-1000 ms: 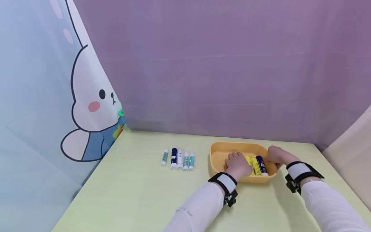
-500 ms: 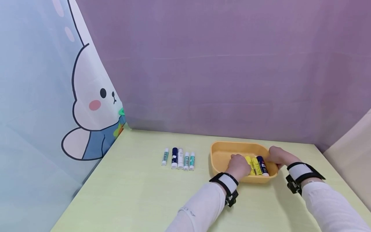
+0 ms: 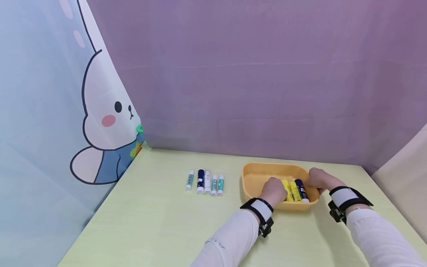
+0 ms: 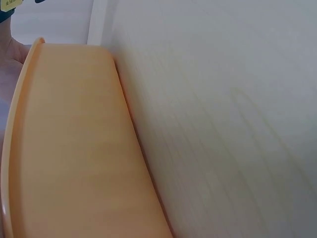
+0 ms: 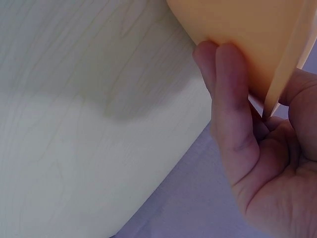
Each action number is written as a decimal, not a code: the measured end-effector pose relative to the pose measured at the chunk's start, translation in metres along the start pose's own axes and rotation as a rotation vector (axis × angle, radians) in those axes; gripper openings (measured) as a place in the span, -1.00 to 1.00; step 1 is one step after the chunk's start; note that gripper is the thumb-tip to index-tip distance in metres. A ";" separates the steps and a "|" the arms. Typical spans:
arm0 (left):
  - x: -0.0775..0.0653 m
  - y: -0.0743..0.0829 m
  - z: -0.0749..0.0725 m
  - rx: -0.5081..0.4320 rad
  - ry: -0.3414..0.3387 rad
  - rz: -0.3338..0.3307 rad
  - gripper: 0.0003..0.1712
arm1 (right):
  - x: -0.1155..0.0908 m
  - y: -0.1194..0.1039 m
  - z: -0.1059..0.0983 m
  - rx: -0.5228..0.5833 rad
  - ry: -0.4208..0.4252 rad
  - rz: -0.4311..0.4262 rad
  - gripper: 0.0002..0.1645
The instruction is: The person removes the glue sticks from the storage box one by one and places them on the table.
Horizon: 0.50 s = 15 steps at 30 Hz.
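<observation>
Left hand [image 3: 273, 191] has curled inside the tray [image 3: 255, 175], grasp unclear; right hand [image 3: 320, 178] grips rim [image 5: 283, 69].

The orange tray [image 4: 79, 139] looks like smooth plastic, a little shiny along its rim [image 4: 5, 198]. The tabletop [image 3: 133, 222] looks like flat, smooth wood with thin lines. The purple curtain [image 3: 250, 92] looks like dull, creased cloth.
</observation>
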<state>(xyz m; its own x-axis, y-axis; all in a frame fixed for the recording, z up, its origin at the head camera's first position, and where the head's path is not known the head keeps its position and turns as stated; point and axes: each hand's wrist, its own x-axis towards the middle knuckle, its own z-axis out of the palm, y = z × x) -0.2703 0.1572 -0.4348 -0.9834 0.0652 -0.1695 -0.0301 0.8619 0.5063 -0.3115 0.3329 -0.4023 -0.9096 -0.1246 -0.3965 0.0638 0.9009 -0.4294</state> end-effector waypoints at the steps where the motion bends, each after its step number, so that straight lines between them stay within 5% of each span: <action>1: 0.000 0.000 0.000 -0.002 0.001 0.001 -0.81 | 0.000 0.000 0.000 0.003 0.001 0.000 -0.77; 12: -0.001 -0.002 -0.007 -0.097 0.019 0.007 -0.78 | 0.000 -0.004 0.001 -0.027 0.006 0.006 -0.76; 15: 0.000 -0.005 -0.014 -0.090 0.030 0.045 -0.64 | 0.002 -0.004 0.001 -0.037 0.010 0.014 -0.73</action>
<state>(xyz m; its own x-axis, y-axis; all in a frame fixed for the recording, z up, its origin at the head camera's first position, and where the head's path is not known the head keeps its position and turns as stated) -0.2727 0.1459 -0.4255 -0.9890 0.0862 -0.1204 -0.0008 0.8097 0.5869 -0.3131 0.3290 -0.4026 -0.9130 -0.1078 -0.3936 0.0613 0.9173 -0.3934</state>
